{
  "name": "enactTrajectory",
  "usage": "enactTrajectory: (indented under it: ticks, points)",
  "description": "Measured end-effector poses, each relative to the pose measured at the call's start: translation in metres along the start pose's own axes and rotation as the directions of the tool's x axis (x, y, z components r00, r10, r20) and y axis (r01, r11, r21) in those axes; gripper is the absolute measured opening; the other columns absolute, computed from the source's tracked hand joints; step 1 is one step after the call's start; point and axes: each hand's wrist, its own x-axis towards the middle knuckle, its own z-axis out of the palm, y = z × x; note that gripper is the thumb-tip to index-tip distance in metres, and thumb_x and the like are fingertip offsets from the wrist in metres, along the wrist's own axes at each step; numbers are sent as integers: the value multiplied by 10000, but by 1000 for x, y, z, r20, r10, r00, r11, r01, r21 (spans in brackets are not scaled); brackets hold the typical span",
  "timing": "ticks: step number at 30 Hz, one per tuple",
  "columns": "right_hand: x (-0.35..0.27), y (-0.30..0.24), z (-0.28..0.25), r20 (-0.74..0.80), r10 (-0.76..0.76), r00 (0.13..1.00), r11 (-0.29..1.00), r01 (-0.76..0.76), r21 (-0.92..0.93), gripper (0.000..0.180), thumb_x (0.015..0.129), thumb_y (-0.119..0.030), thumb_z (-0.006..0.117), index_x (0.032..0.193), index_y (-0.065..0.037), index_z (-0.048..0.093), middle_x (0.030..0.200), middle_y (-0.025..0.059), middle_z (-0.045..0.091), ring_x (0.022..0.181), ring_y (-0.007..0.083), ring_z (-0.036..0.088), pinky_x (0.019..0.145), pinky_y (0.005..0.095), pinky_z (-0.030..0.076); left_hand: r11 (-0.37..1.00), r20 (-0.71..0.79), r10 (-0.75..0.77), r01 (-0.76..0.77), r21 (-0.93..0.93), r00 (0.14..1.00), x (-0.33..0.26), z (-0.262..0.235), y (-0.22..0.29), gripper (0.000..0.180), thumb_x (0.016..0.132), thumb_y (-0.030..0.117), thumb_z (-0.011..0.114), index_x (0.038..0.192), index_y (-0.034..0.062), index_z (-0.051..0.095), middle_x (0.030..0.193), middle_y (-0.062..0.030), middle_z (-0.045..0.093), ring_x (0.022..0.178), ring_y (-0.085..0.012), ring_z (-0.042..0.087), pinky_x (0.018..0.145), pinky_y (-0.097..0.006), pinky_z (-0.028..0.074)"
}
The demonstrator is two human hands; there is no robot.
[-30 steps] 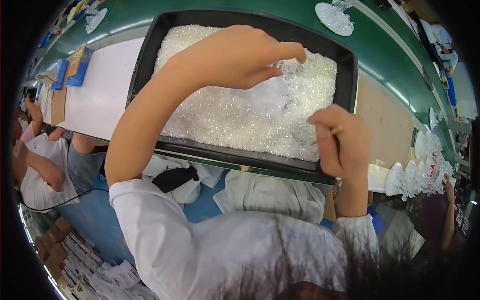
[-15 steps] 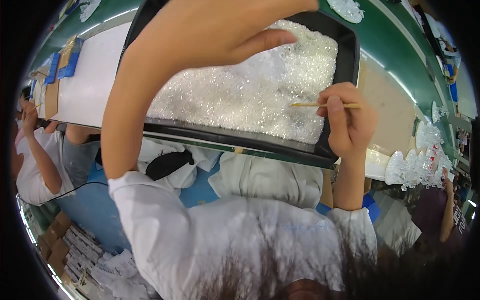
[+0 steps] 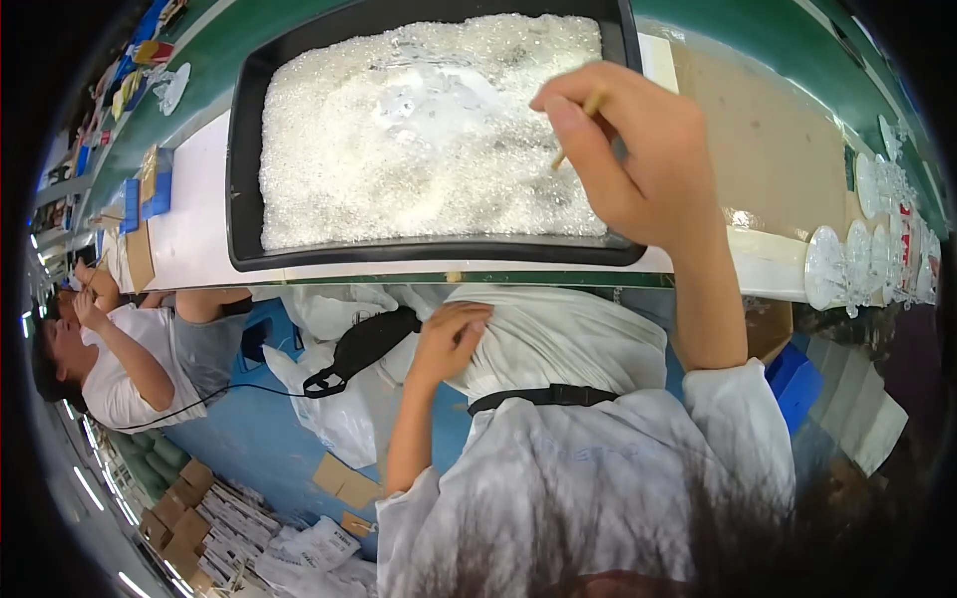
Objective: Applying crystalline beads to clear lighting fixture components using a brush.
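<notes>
A black tray [image 3: 244, 199] holds a bed of small, clear, glittering beads [image 3: 339, 189]. Among them lies a smooth, see-through piece [image 3: 439, 100] with a whitish middle, its kind hard to make out. Over the right part of the tray, my right hand [image 3: 648, 149] pinches a thin yellowish stick [image 3: 560, 159] that slants down toward the beads; whether its tip touches them I cannot tell. My left hand [image 3: 449, 339] rests on the white cloth [image 3: 568, 349] over my lap, fingers stretched out and holding nothing.
Clear ornament-like pieces [image 3: 862, 259] on round bases stand on the bench to the right, beside a brown board [image 3: 763, 130]. Blue-and-brown boxes [image 3: 150, 184] sit left of the tray. Another person [image 3: 150, 359] sits at far left; a black strap-like item [image 3: 369, 344] lies below the bench edge.
My left hand has come down from above the tray to my lap. My right hand, still with the stick, has moved left and up over the beads. The view has shifted.
</notes>
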Motion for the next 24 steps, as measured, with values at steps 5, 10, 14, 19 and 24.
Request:
enactTrajectory:
  ticks: [5, 10, 14, 19, 24]
  points:
    - [4, 4, 9, 32, -42, 999, 998, 43, -41, 72, 887, -50, 614, 848, 3, 643, 731, 98, 628, 557, 233, 557, 536, 293, 454, 799, -56, -133, 140, 585, 990, 26, -12, -16, 498, 879, 372, 616, 1205, -4, 614, 1132, -222, 653, 1028, -398, 611, 932, -461, 466]
    - [-12, 16, 11, 81, 58, 995, 998, -56, -21, 70, 884, -76, 622, 863, -11, 636, 736, 118, 620, 582, 265, 573, 556, 330, 463, 861, -102, -308, 323, 393, 946, 34, 1, 11, 397, 952, 243, 540, 1230, -42, 546, 1228, -306, 555, 1118, -481, 530, 967, -507, 429]
    - [-5, 9, 18, 71, 48, 996, 997, -52, 56, 79, 889, -82, 618, 860, -11, 638, 694, 113, 596, 568, 265, 559, 546, 319, 451, 900, 199, 19, -103, 423, 980, 41, -14, 12, 366, 962, 206, 509, 1237, -34, 546, 1224, -285, 577, 1119, -486, 537, 949, -510, 435]
    - [-6, 22, 9, 39, 68, 997, 997, -69, 19, 87, 889, -97, 628, 860, -17, 645, 635, 107, 545, 525, 229, 512, 509, 325, 405, 966, -166, -212, 231, 111, 963, 54, -27, -34, 405, 898, 356, 583, 1071, 0, 671, 1091, -266, 661, 1050, -405, 626, 876, -491, 493]
    - [-6, 21, 8, 35, 38, 999, 999, -39, 32, 112, 897, -124, 634, 861, -20, 652, 577, 81, 499, 485, 179, 457, 481, 312, 364, 783, 137, 284, -312, 538, 949, 87, 42, 53, 424, 874, 420, 608, 983, 19, 694, 963, -238, 681, 927, -382, 655, 843, -488, 501]
